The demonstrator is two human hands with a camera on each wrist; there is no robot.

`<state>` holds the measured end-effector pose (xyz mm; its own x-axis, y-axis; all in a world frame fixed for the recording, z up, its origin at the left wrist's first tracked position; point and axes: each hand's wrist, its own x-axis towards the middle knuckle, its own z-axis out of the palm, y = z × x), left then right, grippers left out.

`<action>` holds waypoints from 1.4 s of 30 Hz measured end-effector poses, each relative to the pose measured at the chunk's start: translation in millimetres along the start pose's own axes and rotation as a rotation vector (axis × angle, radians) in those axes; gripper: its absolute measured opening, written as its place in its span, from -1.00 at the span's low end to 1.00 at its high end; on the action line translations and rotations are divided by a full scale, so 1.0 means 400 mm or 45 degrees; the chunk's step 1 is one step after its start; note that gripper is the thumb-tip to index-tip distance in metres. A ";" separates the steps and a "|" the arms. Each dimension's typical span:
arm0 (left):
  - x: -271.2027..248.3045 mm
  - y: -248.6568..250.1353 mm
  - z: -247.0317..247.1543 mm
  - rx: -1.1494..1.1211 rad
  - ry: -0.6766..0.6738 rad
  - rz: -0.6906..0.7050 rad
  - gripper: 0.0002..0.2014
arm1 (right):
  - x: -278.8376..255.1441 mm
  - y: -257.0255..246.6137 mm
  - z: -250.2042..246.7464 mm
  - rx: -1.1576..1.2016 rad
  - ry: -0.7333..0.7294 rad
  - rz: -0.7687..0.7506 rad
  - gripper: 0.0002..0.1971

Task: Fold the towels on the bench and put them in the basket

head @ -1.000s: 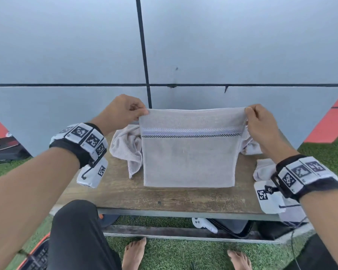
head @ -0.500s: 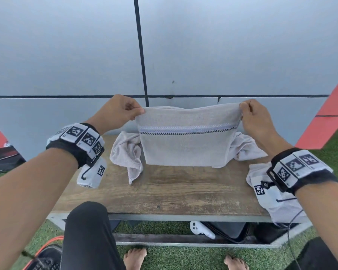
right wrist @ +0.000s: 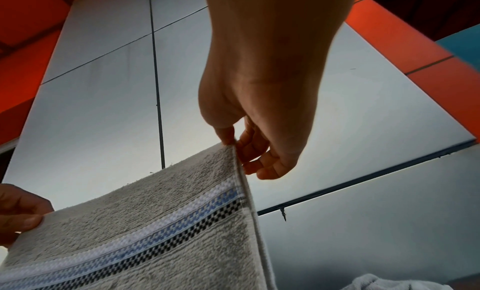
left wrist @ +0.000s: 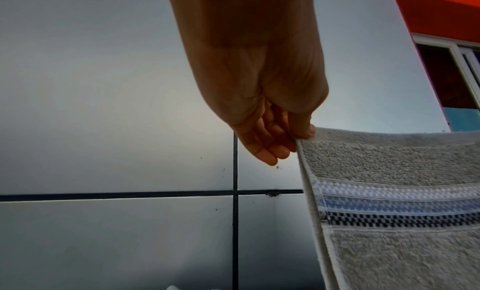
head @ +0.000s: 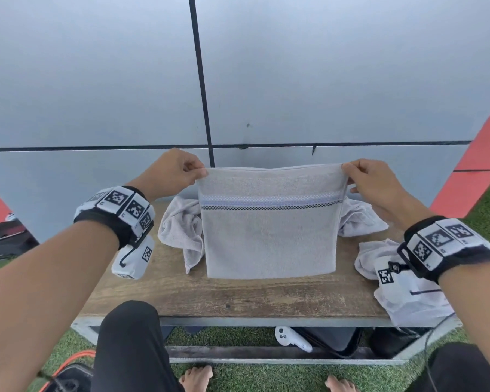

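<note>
A grey towel (head: 269, 236) with a white, blue and black stripe hangs folded over the wooden bench (head: 238, 295). My left hand (head: 178, 171) pinches its top left corner, thumb in front (left wrist: 303, 133). My right hand (head: 371, 179) pinches the top right corner (right wrist: 231, 142). The towel's lower edge hangs at about the bench top; whether it touches I cannot tell. A crumpled grey towel (head: 181, 230) lies behind it on the left, and another (head: 362, 219) behind on the right. No basket is in view.
A white cloth bag (head: 408, 295) lies at the bench's right end. A grey panelled wall (head: 266, 80) stands right behind the bench. Under the bench lie a white controller (head: 289, 338) and dark bags. My knees and bare feet are at the front edge, on green turf.
The towel was swung away over the bench half a second ago, its lower edge lifted backward; now it hangs straight down again between both hands. Both pinches are unchanged.
</note>
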<state>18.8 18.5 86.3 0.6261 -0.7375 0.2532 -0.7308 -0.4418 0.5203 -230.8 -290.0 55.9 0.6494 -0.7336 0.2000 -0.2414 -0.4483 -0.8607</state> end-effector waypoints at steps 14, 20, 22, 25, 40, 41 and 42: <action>-0.019 -0.024 0.107 -0.389 0.286 -0.077 -0.74 | -0.015 0.050 0.006 0.197 -0.018 -0.047 -0.75; -0.183 -0.099 0.240 -0.227 -0.358 -0.357 -0.71 | -0.155 0.219 0.051 0.085 -0.527 0.257 -0.77; -0.235 -0.117 0.266 -0.217 -0.628 -0.387 -0.71 | -0.193 0.270 0.060 -0.045 -0.752 0.367 -0.76; -0.277 -0.155 0.298 -0.272 -0.872 -0.499 -0.74 | -0.224 0.302 0.073 -0.132 -0.992 0.527 -0.74; -0.195 -0.231 0.376 -0.179 -0.315 -0.514 -0.69 | -0.113 0.310 0.181 -0.475 -0.540 0.249 -0.78; -0.185 -0.231 0.387 -0.172 -0.278 -0.534 -0.69 | -0.103 0.315 0.192 -0.518 -0.514 0.241 -0.78; -0.175 -0.233 0.397 -0.162 -0.255 -0.553 -0.70 | -0.095 0.322 0.204 -0.557 -0.494 0.236 -0.79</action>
<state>0.0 30.1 -109.3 0.7917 -0.5884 -0.1644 -0.3674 -0.6736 0.6413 -227.7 -278.4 -100.8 0.7634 -0.6172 -0.1905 -0.5960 -0.5593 -0.5762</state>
